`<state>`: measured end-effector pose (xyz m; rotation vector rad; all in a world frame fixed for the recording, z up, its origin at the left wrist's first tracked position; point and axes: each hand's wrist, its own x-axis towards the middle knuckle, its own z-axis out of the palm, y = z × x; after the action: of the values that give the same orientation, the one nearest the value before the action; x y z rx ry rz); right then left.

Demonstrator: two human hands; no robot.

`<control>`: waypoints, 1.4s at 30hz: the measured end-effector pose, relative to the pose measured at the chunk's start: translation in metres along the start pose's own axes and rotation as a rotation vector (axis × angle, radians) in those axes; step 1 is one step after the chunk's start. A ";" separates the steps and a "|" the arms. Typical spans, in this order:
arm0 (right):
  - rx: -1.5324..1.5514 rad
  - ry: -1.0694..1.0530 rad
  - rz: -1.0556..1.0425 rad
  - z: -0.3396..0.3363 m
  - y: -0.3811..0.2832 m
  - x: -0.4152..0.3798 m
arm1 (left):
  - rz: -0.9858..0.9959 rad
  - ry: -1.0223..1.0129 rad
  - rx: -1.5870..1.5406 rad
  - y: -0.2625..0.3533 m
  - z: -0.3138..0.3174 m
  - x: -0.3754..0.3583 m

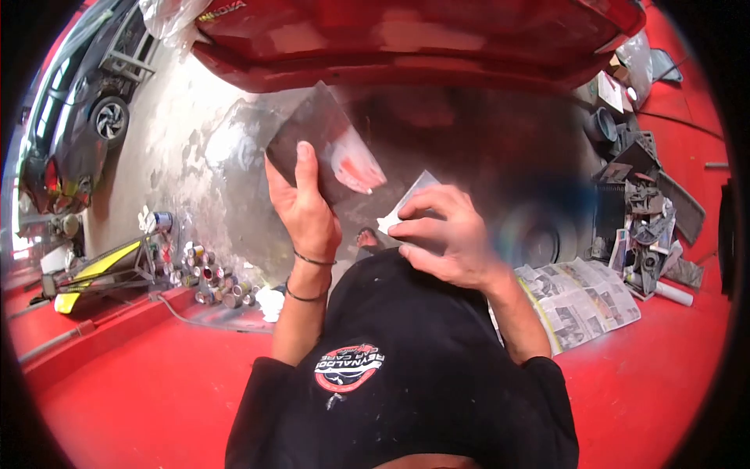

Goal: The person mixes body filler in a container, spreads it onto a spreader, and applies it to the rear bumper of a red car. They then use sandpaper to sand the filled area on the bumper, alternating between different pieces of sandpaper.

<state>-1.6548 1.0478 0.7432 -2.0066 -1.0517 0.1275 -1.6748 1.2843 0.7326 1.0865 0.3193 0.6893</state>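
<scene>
My left hand (305, 207) holds a dark flat plate (312, 125), its thumb lying on top and the other fingers hidden beneath. White and reddish-orange paste (355, 166) is smeared on the plate's right part. Just to the right, my right hand (445, 234) is closed on a thin flat spreader (418, 191) with white paste at its lower left edge. The plate and the spreader are apart.
A red car panel (391, 47) with dull patches spans the top. Cans (211, 281) cluster at the left, below a dark car (74, 117). Newspaper (582, 301) lies at the right, near a pile of parts (644, 203).
</scene>
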 end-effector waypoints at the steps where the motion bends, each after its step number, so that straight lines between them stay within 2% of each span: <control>1: 0.126 0.050 -0.042 -0.004 -0.007 0.005 | 0.017 -0.021 0.010 -0.004 -0.002 0.003; 2: 0.252 0.104 -0.086 -0.009 -0.012 0.010 | 0.024 -0.015 0.010 -0.005 -0.003 0.000; 4: 0.351 0.088 -0.092 -0.008 -0.016 0.015 | -0.472 -0.008 -0.185 -0.009 -0.006 -0.016; 6: 0.497 0.067 -0.045 0.010 -0.006 0.011 | -0.743 -0.097 -0.465 -0.031 -0.023 -0.037; 8: 0.438 0.043 -0.036 0.015 0.017 0.000 | -0.766 -0.114 -0.417 -0.034 -0.028 -0.050; 10: 0.205 -0.004 0.065 0.008 0.036 -0.013 | -0.724 -0.071 -0.333 -0.039 -0.033 -0.057; 12: -0.136 -0.018 0.006 -0.011 0.047 -0.018 | -0.707 -0.057 -0.323 -0.032 -0.031 -0.057; 13: -0.128 0.024 0.024 -0.015 0.046 -0.016 | -0.694 -0.052 -0.307 -0.028 -0.031 -0.056; 15: -0.122 0.064 0.045 -0.022 0.039 -0.008 | -0.440 -0.226 0.074 -0.031 -0.033 -0.054; 16: -0.148 0.071 -0.008 -0.020 0.035 0.000 | -0.288 -0.334 0.281 -0.028 -0.031 -0.052; 18: -0.194 0.073 -0.086 -0.004 0.022 0.010 | -0.232 -0.392 0.432 -0.021 -0.021 -0.059; 20: -0.105 0.018 -0.091 0.009 0.013 0.011 | -0.154 -0.326 0.544 -0.021 -0.019 -0.053; 23: -0.094 -0.049 -0.087 0.018 0.010 0.003 | -0.163 -0.091 0.408 -0.004 -0.013 -0.039; 24: -0.091 -0.075 -0.085 0.018 0.011 0.001 | 0.090 -0.059 0.407 -0.022 -0.027 -0.021; 26: -0.098 -0.158 -0.046 0.009 0.006 0.002 | 0.003 0.030 -0.002 -0.003 -0.013 -0.003; 27: 0.029 -0.083 -0.056 0.007 0.002 0.006 | 0.009 0.046 -0.006 -0.007 -0.014 -0.001; 28: 0.162 -0.007 -0.060 0.005 -0.003 0.008 | -0.076 0.037 -0.020 -0.011 -0.016 -0.001; 29: 0.168 -0.015 -0.063 0.005 -0.010 0.011 | -0.162 0.023 -0.032 -0.016 -0.018 -0.003; 31: 0.484 0.008 -0.079 0.006 -0.020 0.019 | -0.469 -0.031 -0.221 -0.027 -0.018 -0.023; 32: 0.486 0.010 -0.078 0.009 -0.016 0.018 | -0.656 -0.055 -0.359 -0.035 -0.023 -0.035; 34: 0.364 0.009 -0.009 0.017 0.004 0.010 | -0.759 -0.085 -0.427 -0.046 -0.028 -0.048; 36: 0.196 -0.039 0.048 0.005 0.028 0.001 | -0.769 -0.100 -0.429 -0.046 -0.033 -0.053; 40: -0.329 -0.028 -0.065 -0.051 0.022 0.009 | -0.763 -0.051 -0.403 -0.038 -0.025 -0.047; 42: -0.299 0.053 -0.087 -0.066 -0.003 0.025 | -0.530 -0.076 -0.096 -0.046 -0.024 -0.042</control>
<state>-1.6121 1.0244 0.7938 -2.2106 -1.1776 -0.1359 -1.7035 1.2605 0.6776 0.8811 0.4807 0.1886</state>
